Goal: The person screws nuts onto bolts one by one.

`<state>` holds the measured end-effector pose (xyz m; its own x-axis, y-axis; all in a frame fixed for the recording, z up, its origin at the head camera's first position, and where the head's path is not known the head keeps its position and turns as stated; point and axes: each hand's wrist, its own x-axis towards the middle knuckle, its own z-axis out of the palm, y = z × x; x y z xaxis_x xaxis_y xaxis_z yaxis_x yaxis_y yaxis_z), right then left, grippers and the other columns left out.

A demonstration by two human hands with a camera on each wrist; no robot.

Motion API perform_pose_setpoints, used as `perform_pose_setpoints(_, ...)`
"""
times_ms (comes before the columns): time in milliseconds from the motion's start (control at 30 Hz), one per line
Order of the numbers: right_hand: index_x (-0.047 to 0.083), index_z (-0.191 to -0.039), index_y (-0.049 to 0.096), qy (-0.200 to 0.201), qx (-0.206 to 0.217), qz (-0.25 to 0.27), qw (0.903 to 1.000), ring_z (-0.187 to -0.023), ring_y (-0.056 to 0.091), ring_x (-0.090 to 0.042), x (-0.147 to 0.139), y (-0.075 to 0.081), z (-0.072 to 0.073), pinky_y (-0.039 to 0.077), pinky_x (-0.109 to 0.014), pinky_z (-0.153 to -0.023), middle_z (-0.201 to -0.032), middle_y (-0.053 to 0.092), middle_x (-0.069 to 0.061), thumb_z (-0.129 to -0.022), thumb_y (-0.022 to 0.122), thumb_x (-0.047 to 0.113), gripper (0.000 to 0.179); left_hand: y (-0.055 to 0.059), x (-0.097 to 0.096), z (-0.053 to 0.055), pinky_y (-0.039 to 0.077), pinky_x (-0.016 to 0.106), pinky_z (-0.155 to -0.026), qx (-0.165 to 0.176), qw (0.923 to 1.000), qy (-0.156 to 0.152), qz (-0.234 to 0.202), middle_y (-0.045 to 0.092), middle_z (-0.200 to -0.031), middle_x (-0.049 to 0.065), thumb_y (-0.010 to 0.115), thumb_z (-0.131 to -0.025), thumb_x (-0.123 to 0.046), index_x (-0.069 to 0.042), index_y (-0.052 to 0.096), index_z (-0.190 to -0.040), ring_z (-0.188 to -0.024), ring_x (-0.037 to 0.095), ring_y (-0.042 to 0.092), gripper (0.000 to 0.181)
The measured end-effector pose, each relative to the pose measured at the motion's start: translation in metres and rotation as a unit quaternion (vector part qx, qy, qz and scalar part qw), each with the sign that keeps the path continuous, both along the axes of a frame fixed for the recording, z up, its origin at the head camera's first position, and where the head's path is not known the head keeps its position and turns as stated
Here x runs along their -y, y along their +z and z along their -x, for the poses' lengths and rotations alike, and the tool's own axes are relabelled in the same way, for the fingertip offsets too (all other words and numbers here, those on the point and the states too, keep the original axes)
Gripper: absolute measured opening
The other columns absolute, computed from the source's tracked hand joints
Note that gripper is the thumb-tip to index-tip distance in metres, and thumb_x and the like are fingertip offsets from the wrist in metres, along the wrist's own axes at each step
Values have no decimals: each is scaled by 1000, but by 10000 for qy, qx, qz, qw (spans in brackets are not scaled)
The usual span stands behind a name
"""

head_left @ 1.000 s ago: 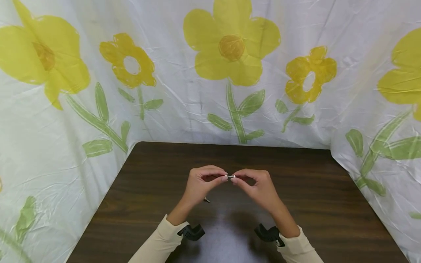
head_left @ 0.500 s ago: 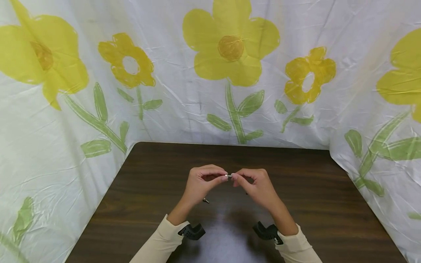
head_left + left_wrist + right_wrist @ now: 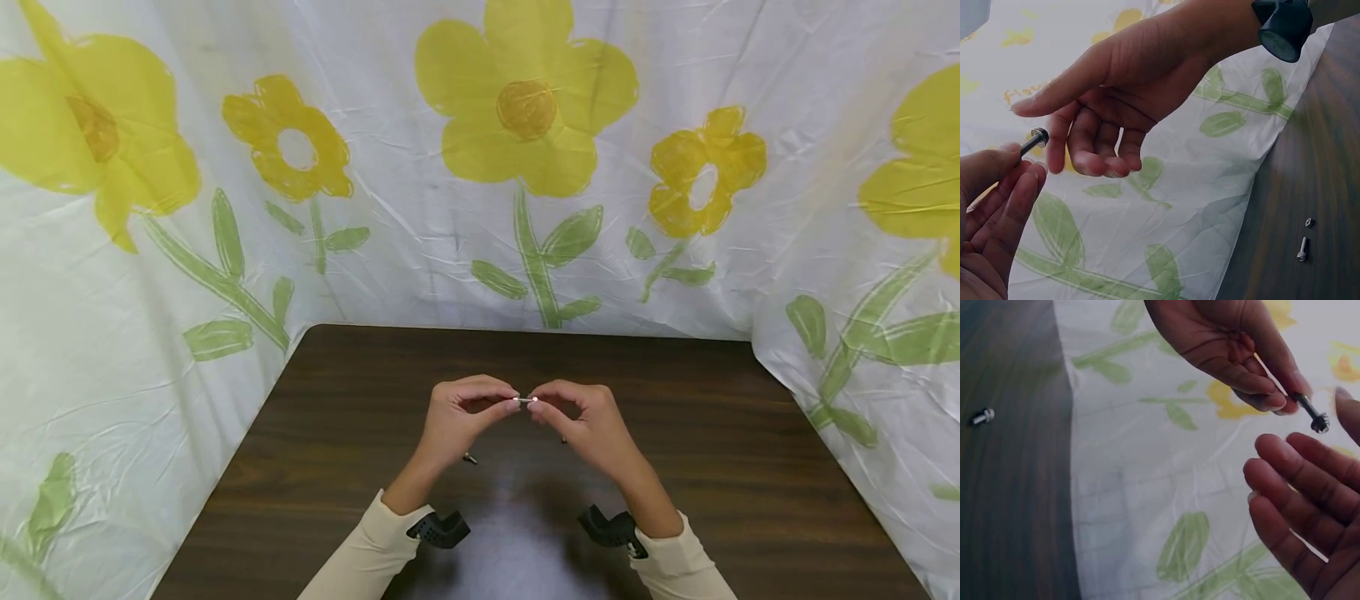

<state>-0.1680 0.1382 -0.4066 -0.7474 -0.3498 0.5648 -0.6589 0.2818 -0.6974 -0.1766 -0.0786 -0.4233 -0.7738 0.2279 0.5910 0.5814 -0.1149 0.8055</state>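
Note:
My left hand (image 3: pixel 461 417) pinches a small metal bolt (image 3: pixel 527 400) between thumb and fingertips, above the table. In the left wrist view the bolt (image 3: pixel 1033 142) points away from the left fingers, with a wider, nut-like piece (image 3: pixel 1041 135) at its free end. My right hand (image 3: pixel 588 425) is at that end. Its thumb and forefinger stand apart on either side of the nut-like piece, as the right wrist view also shows, with the other fingers (image 3: pixel 1285 531) loosely bent. The shank's other end is hidden in the left fingertips.
On the dark wooden table (image 3: pixel 337 467) lies another bolt (image 3: pixel 470 458), below the left hand. A small nut (image 3: pixel 1310 222) lies near that bolt in the left wrist view. A white curtain (image 3: pixel 405 275) with yellow flowers hangs around the table.
My right fingertips closed over the bolt's free end half a second ago and have since parted, so that end shows again. The left hand has kept its pinch and barely moved.

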Motion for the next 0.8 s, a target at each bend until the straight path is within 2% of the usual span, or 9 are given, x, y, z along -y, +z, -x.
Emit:
perform_pose_setpoints(167, 0, -103, 74, 63, -258, 146, 9995, -76, 73, -20, 2, 2, 2, 61, -32, -66, -90, 76, -11, -75, 83, -11, 32, 1, 1, 0, 61, 36, -68, -9, 9999, 128, -69, 75, -93, 11, 79, -84, 6, 0, 78, -95, -81, 19, 70, 12)
perform_pose_setpoints(267, -4, -106, 73, 260, -411, 271, 9984, -78, 74, -23, 4, 2, 3, 61, -31, -68, -91, 76, -14, -74, 82, -15, 35, 0, 1, -1, 61, 34, -69, -17, 9998, 170, -125, 74, -93, 13, 78, -83, 9, 2, 78, -94, -82, 18, 70, 13)
perform_pose_setpoints(367, 0, -106, 74, 251, -588, 344, 9974, -79, 74, -21, 3, 2, 1, 60, -27, -68, -92, 77, -11, -75, 83, -11, 34, -2, 1, -2, 61, 34, -69, -34, 9998, 152, -145, 74, -93, 16, 77, -83, 12, 5, 77, -94, -83, 17, 71, 14)
perform_pose_setpoints(500, 6, -104, 77, 131, -749, 467, 9960, -81, 74, -15, 1, 0, 0, 59, -23, -65, -93, 77, -6, -78, 84, -6, 29, -3, 1, -2, 61, 34, -69, 20, 9999, 81, -109, 74, -94, 14, 78, -83, 9, 3, 78, -95, -82, 18, 71, 13)
perform_pose_setpoints(667, 3, -101, 78, 208, -760, 611, 9950, -81, 74, -14, -1, 0, -2, 55, -21, -52, -95, 78, -6, -81, 82, -6, 23, -2, 2, -1, 61, 34, -70, 33, 10000, 20, -43, 74, -93, 10, 79, -85, 4, -2, 79, -95, -80, 21, 71, 12)
perform_pose_setpoints(800, 5, -103, 79, 223, -737, 637, 9950, -80, 74, -14, -1, 1, -3, 53, -21, -49, -95, 78, -7, -81, 81, -7, 25, -1, 2, -1, 62, 35, -70, -18, 10000, 17, -38, 74, -93, 10, 78, -85, 5, -1, 79, -95, -80, 21, 71, 12)
